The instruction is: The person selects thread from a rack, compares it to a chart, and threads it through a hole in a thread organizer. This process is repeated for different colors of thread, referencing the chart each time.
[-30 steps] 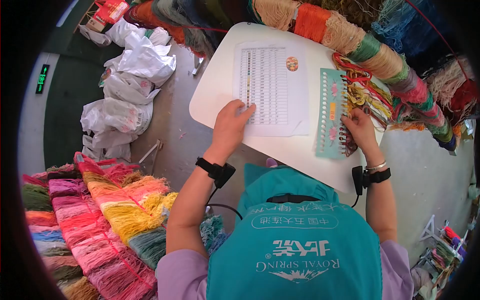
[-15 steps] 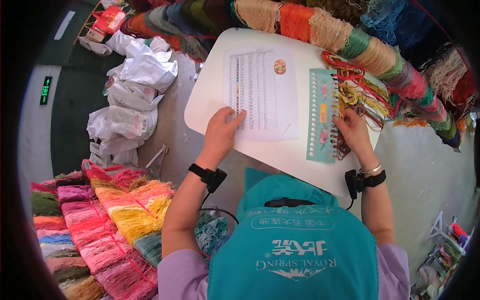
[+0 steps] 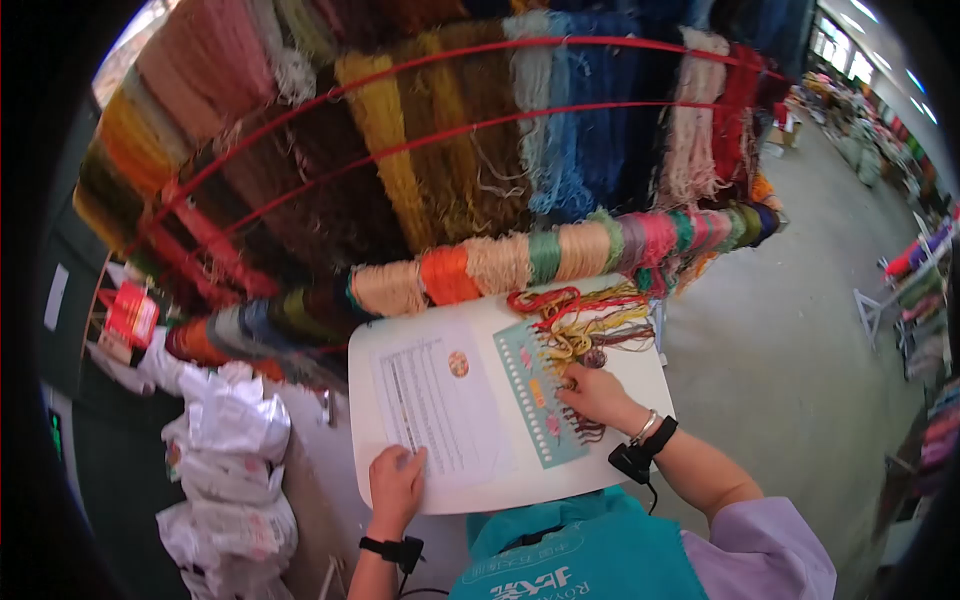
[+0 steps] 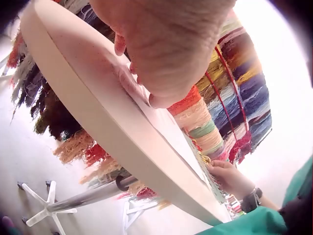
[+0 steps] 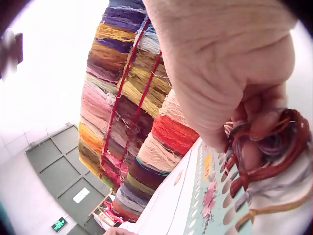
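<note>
My left hand [image 3: 397, 487] rests at the near left part of a printed chart sheet [image 3: 440, 400], its index finger extended on the paper. In the left wrist view the palm of that hand hangs over the table edge. With the right hand [image 3: 600, 397] I pinch embroidery floss [image 5: 288, 164] at the holed edge of a teal thread card [image 3: 527, 385]. Brown-red and grey strands loop around those fingers in the right wrist view, partly hiding the fingertips. More red, yellow and brown floss spreads from the card's far end across the white table [image 3: 480, 490].
Behind the table stands a rack of hanging yarn skeins [image 3: 400, 180], with a padded row of wrapped yarn [image 3: 500, 262] right along the table's far edge. White plastic bags [image 3: 235, 430] are piled on the floor at left. Another yarn stand [image 3: 870, 318] is at far right.
The head view has tilted up and turned, bringing the tall yarn rack into sight. Both hands stay at the chart and the thread card, with little visible movement against them.
</note>
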### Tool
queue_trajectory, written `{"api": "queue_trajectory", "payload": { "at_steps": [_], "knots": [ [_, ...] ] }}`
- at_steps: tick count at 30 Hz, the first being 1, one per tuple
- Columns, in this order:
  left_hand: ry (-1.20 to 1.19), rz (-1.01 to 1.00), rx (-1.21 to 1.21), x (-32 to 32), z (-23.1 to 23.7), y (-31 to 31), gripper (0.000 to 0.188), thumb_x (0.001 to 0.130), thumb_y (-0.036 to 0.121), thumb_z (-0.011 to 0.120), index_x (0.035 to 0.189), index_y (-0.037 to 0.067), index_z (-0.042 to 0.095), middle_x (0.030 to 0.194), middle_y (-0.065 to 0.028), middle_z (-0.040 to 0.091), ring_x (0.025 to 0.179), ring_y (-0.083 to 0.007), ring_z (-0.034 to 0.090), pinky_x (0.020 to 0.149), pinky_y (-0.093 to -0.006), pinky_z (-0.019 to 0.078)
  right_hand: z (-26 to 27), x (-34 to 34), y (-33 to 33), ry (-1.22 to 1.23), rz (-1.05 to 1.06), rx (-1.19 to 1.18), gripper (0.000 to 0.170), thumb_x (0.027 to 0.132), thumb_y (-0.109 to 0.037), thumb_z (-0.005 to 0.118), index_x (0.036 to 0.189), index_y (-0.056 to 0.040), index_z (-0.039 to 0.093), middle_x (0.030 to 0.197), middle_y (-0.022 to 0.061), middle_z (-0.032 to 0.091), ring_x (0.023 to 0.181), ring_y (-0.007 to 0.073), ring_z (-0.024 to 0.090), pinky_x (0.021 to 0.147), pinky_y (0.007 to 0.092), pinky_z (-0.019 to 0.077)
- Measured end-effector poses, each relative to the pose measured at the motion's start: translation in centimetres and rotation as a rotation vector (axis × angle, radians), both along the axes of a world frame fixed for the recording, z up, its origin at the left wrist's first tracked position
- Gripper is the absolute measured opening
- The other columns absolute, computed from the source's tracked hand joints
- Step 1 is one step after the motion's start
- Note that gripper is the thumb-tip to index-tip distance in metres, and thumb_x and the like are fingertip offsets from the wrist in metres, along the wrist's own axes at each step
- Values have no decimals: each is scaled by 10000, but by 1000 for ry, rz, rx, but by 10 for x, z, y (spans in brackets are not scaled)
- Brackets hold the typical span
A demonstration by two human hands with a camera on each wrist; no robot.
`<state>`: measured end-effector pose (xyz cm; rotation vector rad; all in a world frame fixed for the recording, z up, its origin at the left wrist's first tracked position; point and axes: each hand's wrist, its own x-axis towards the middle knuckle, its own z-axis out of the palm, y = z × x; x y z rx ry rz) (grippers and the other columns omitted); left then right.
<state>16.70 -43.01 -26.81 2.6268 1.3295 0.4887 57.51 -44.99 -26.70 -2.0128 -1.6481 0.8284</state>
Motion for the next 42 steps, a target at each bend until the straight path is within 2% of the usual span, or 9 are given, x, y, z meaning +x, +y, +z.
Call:
{"api": "queue_trajectory", "payload": {
  "at_steps": [8, 14, 17, 20, 24, 30, 36, 39, 42],
  "knots": [
    [-70, -175, -4, -24, -16, 34, 416, 784, 92, 713, 1198, 136, 712, 1304, -176, 565, 1255, -384, 523, 1063, -498, 404, 6, -28, -3, -105, -116, -25, 344, 868, -373, 706, 1047, -86, 644, 841, 161, 713, 804, 370, 694, 696, 483, 537],
    [-77, -188, -51, -28, -16, 35, 420, 807, 111, 709, 1225, 145, 696, 1347, -157, 540, 1302, -364, 485, 1101, -498, 355, 37, -49, -7, -330, -78, -32, 253, 878, -336, 693, 914, -86, 677, 814, 159, 706, 784, 349, 696, 694, 470, 540],
    [-75, -182, -64, -29, -13, 34, 414, 816, 118, 705, 1229, 145, 695, 1345, -156, 541, 1309, -360, 482, 1106, -499, 348, 53, -42, 1, -498, -1, 343, 234, 891, -303, 673, 886, -70, 692, 817, 162, 706, 767, 343, 692, 685, 463, 542],
    [-70, -175, -67, -27, -12, 32, 410, 824, 127, 702, 1232, 147, 693, 1344, -150, 542, 1314, -355, 482, 1105, -500, 347, 100, -22, 37, -284, 61, 536, 216, 903, -259, 671, 932, -46, 701, 826, 159, 706, 730, 296, 696, 666, 422, 544],
    [-86, -161, -46, -26, -12, 32, 405, 828, 138, 701, 1233, 162, 694, 1340, -140, 545, 1310, -349, 487, 1097, -496, 354, 148, 24, 121, 343, -57, 360, 238, 929, -243, 699, 1077, -56, 697, 903, 12, 709, 826, 82, 666, 629, 267, 506],
    [-60, -155, -31, -23, -11, 33, 400, 830, 140, 698, 1228, 179, 697, 1324, -131, 551, 1297, -343, 498, 1086, -492, 365, 209, 45, 241, 626, -282, 692, 256, 934, -228, 684, 1114, -46, 680, 946, 9, 692, 818, 98, 662, 626, 246, 501],
    [-44, -133, -41, -21, -15, 34, 378, 833, 150, 691, 1209, 179, 705, 1317, -132, 558, 1290, -345, 505, 1087, -493, 368, 218, 67, 328, 616, -409, 869, 283, 892, -194, 728, 1112, -21, 688, 900, 32, 685, 765, 118, 645, 622, 281, 513],
    [-40, -124, -49, -20, -16, 33, 378, 831, 149, 687, 1208, 179, 707, 1314, -133, 562, 1288, -348, 507, 1088, -494, 369, 216, 73, 359, 479, -452, 1020, 298, 851, -239, 741, 1012, 11, 740, 878, 118, 745, 780, 228, 704, 676, 353, 537],
    [-42, -120, -56, -19, -16, 34, 382, 831, 146, 680, 1211, 179, 707, 1316, -136, 562, 1287, -350, 507, 1088, -493, 371, 223, 72, 363, 452, -463, 947, 289, 836, -260, 751, 966, -1, 759, 893, 132, 752, 797, 277, 715, 713, 375, 538]
  ]
}}
